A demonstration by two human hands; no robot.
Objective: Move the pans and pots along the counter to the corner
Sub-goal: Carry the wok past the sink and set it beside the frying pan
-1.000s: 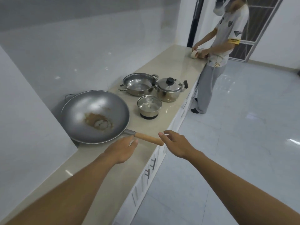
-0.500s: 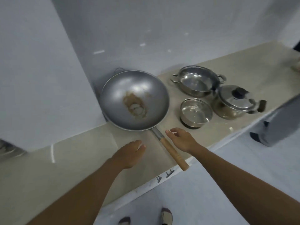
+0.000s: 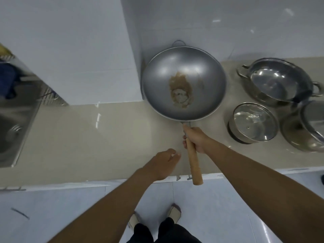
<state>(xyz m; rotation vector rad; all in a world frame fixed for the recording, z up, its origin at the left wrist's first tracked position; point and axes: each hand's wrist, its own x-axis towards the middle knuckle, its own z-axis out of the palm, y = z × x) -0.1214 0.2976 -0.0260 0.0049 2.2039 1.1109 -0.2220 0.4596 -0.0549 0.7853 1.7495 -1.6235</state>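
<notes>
Right hand [image 3: 196,138] is wrapped firmly around the upper end of the wok's wooden handle [image 3: 193,163], thumb running up toward the metal neck. The wok [image 3: 183,83] sits on the beige counter [image 3: 105,137], tucked against the white wall column [image 3: 78,50] on its left and close to the back wall. Its long axis runs from the small loop handle [image 3: 178,42] at the far rim straight back toward the person, the wooden handle pointing near-side and slightly right, its tip poking out past the counter's front edge. There's a brown stain in the bowl's centre. Left hand [image 3: 162,163] hovers just left of the handle, fingers loose and spread, gripping nothing. Off to the right, an open two-handled pot [image 3: 278,81] at the back, a small pot with a glass lid [image 3: 254,122] in front of it, and a third steel pot [image 3: 305,127] cut by the frame edge, blurred. A sink [image 3: 14,123] shows at far left.
</notes>
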